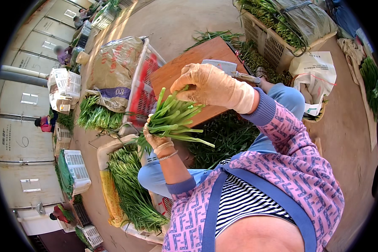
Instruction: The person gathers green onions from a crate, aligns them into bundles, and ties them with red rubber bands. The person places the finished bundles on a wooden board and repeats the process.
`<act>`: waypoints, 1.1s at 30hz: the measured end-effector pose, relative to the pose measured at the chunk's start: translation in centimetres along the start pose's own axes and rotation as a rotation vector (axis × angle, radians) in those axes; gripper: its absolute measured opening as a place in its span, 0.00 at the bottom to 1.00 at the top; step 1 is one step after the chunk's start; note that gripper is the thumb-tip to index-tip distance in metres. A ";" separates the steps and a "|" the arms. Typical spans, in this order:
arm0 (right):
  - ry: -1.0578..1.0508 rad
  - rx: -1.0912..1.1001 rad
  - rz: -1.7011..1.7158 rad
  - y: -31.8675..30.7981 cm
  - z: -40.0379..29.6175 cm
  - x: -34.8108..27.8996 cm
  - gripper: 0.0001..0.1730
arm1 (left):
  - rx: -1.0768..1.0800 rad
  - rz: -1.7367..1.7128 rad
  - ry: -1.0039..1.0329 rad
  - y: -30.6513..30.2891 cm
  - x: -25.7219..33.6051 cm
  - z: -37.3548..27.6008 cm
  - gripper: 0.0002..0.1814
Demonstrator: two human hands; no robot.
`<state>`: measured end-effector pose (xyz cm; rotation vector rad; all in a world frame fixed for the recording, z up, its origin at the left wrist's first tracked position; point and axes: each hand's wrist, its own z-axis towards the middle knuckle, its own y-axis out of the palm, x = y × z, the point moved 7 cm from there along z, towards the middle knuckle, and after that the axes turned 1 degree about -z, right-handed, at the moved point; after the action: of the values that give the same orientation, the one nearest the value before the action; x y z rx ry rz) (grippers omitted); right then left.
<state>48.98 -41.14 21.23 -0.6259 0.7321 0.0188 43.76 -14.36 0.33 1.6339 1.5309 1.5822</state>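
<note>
My left hand (pixel 157 138), gloved, with a beaded bracelet at the wrist, is closed around a bunch of long green vegetable stalks (pixel 176 118). Their pale cut ends fan out towards the right. Above the bunch, my right hand (pixel 208 83) wears a stained, light-coloured glove. Its thumb and fingers pinch at the bunch's upper edge, where a bit of green stalk shows between them. Behind that hand lies a wooden board (pixel 173 69). A cleaver (pixel 222 65) with a wooden handle rests on the board's far right part, its handle reaching past the edge.
Left of my knee stands a crate of green stalks (pixel 132 189). A red-marked white crate (pixel 145 88) carries a sack (pixel 116 63) and more stalks. A loaded crate (pixel 264 37) and a white bag (pixel 315 78) stand right. Cut leaves (pixel 220 138) cover the floor below. Several people sit far left.
</note>
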 end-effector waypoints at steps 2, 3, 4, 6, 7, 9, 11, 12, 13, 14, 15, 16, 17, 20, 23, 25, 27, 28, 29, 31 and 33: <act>0.113 -0.147 -0.002 0.7 0.2 0.3 0.10 | -0.048 -0.043 0.002 0.2 0.5 0.0 0.08; 0.179 -0.220 -0.001 1.2 -0.2 0.5 0.10 | -0.100 -0.096 -0.045 0.5 0.5 -0.1 0.08; 0.153 -0.252 -0.014 1.6 -0.2 0.5 0.09 | -0.151 -0.150 -0.093 0.8 0.5 -0.2 0.07; 0.166 -0.203 0.342 1.7 -0.6 0.6 0.10 | -0.436 -0.182 -0.202 3.8 -0.4 -1.7 0.10; 0.170 -0.174 0.512 1.6 -0.9 0.8 0.10 | -0.679 -0.142 -0.258 6.6 -1.4 -3.3 0.14; 0.354 -0.138 1.090 2.4 -2.1 1.9 0.10 | -0.538 -0.028 -0.059 6.7 -1.5 -3.3 0.11; 0.434 -0.051 1.471 2.1 -3.8 2.6 0.10 | -0.708 -0.242 -0.219 8.6 -2.2 -4.4 0.09; 0.343 -0.020 1.470 1.6 -5.4 3.2 0.10 | -0.660 -0.274 -0.066 7.5 -1.1 -3.2 0.08; 0.252 0.021 1.460 0.6 -7.4 4.3 0.10 | -0.613 -0.305 0.078 6.5 -0.2 -2.2 0.07; 0.178 0.038 1.516 0.2 -9.8 4.8 0.11 | -0.714 -0.397 -0.013 7.2 -0.1 -2.2 0.09; 0.101 0.056 1.573 0.5 -12.2 4.7 0.11 | -0.806 -0.485 -0.113 7.6 0.0 -2.3 0.12; 0.367 -0.090 1.448 3.2 -14.2 4.3 0.12 | -0.890 -0.555 -0.213 8.2 0.4 -2.7 0.15; 0.627 -0.234 1.295 5.5 -16.6 4.7 0.14 | -0.833 -0.560 -0.230 8.8 0.6 -3.0 0.18; 0.377 -0.721 -0.628 11.2 -22.6 10.4 0.17 | -0.938 -0.655 -0.170 8.4 3.2 -2.1 0.20; 0.439 0.143 0.515 4.6 -16.0 7.4 0.17 | -0.820 -0.708 -0.140 9.4 1.9 -3.5 0.18; -0.008 0.278 0.573 2.0 -10.0 0.6 0.17 | -0.912 -0.584 -0.142 7.6 3.2 -3.0 0.19; -0.167 0.000 0.053 2.3 -6.7 -4.0 0.19 | -0.912 -0.485 -0.121 7.3 3.6 -2.9 0.19; -0.192 -0.079 -0.164 3.9 -6.4 -4.7 0.20 | -0.867 -0.435 -0.032 6.8 4.1 -2.4 0.19; -0.216 -0.158 -0.382 5.4 -6.5 -4.8 0.21 | -0.821 -0.385 0.054 6.3 4.5 -2.1 0.19; -0.247 -0.106 -0.396 5.6 -6.7 -4.4 0.21 | -0.779 -0.368 -0.053 8.2 3.0 -3.4 0.20; -0.333 -0.034 -0.278 4.6 -7.5 -4.7 0.20 | -0.785 -0.137 0.192 7.8 4.6 -3.3 0.21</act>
<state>39.81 -40.54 17.51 -0.7316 0.3206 -0.1183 43.03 -14.14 9.91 0.9417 0.8720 1.9524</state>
